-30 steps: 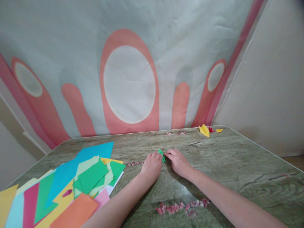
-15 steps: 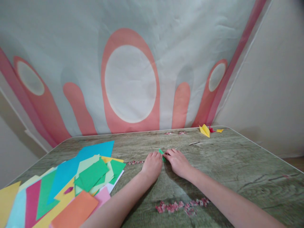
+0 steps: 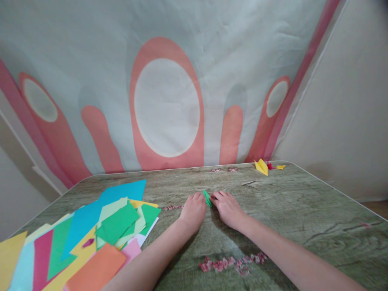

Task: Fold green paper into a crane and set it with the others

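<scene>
A small folded green paper piece [image 3: 207, 198] stands on the wood-grain table [image 3: 303, 210] between my two hands. My left hand [image 3: 193, 212] rests knuckles-up with its fingers curled against the left side of the piece. My right hand [image 3: 228, 208] presses its closed fingers against the right side. Both sets of fingertips pinch the paper close to the tabletop. Most of the piece is hidden behind my fingers.
A spread of coloured paper sheets [image 3: 91, 234] covers the table's left front. Small yellow and red folded figures [image 3: 263, 166] sit at the far right corner. Pink flower patterns [image 3: 230, 264] mark the tabletop. A patterned backdrop [image 3: 166, 105] hangs behind the table.
My hands have stayed nearly in place on the green piece; the fingertips shifted slightly and the piece's visible tip leans a little differently.
</scene>
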A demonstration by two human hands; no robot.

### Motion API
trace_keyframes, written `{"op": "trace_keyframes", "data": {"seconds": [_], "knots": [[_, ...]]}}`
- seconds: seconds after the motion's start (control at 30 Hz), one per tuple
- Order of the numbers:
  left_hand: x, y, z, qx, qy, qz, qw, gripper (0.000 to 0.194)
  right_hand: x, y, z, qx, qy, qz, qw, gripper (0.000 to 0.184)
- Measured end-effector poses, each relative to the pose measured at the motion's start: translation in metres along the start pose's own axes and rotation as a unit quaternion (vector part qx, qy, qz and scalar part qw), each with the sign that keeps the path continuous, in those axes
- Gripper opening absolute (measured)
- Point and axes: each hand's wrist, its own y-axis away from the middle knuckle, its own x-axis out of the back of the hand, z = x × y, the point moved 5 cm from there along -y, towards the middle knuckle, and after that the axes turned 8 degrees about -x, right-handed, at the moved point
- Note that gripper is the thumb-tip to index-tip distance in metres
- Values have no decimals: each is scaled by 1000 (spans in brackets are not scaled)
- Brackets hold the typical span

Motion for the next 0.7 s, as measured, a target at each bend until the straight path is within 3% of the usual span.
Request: {"op": "trace_keyframes", "data": {"seconds": [0.27,0.47,0.7], "knots": [[-8,4,3,-22,-6,16,1000,36,-5,3,3,6,-46,39,998,30],[-12,4,4,-23,-4,18,1000,39,-8,0,12,-36,-129,70,989,24],[-13,5,5,-41,12,44,998,38,-12,-2,16,-59,-157,84,982,24]]}}
